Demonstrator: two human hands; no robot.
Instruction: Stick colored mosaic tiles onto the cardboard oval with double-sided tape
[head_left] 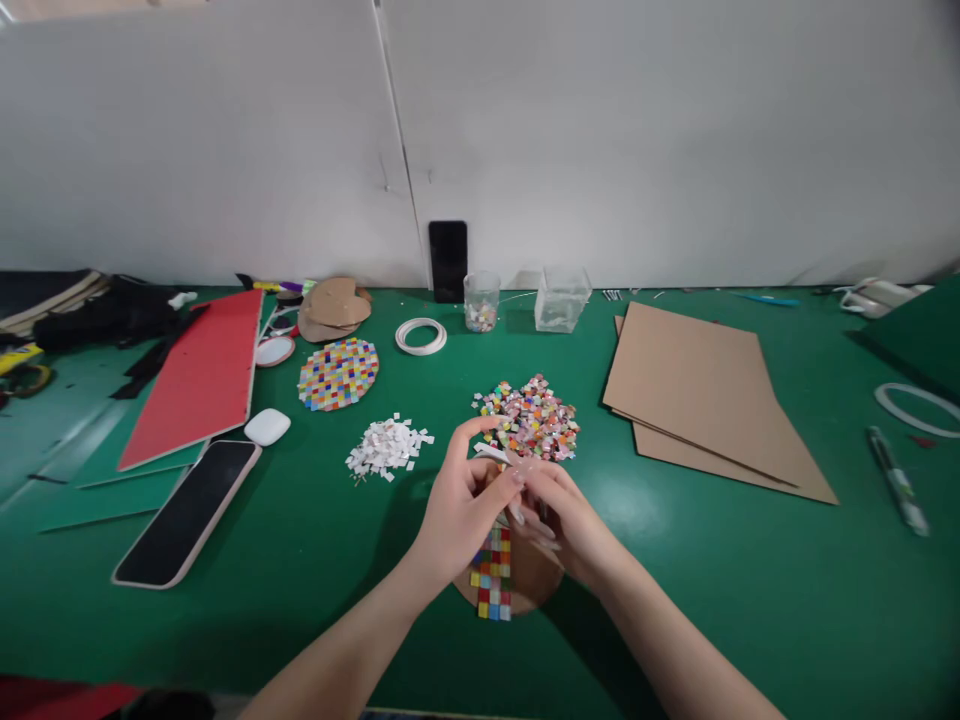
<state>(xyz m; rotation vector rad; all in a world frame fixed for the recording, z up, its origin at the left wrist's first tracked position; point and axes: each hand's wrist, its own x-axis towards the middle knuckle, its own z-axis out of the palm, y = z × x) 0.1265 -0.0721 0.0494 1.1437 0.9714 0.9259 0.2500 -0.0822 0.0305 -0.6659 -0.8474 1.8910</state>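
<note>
My left hand (459,510) and my right hand (566,510) meet at the fingertips, both closed in a pinch. A small flat white piece (491,453) sticks out from between the fingers; its far end is hidden. Under my hands lies a round brown cardboard disc (536,585), partly covered by them. Rows of coloured square mosaic tiles (493,590) lie along its left part. Just beyond my fingers is a heap of mixed coloured tiles (536,415). To the left is a pile of white chips (388,447).
A tile-covered disc (339,374), white ring roll (421,337), tile cup (481,305) and clear box (562,300) stand behind. Cardboard sheets (690,385) and a pen (898,480) lie right. Left are a phone (187,515), white case (268,427) and red board (199,375).
</note>
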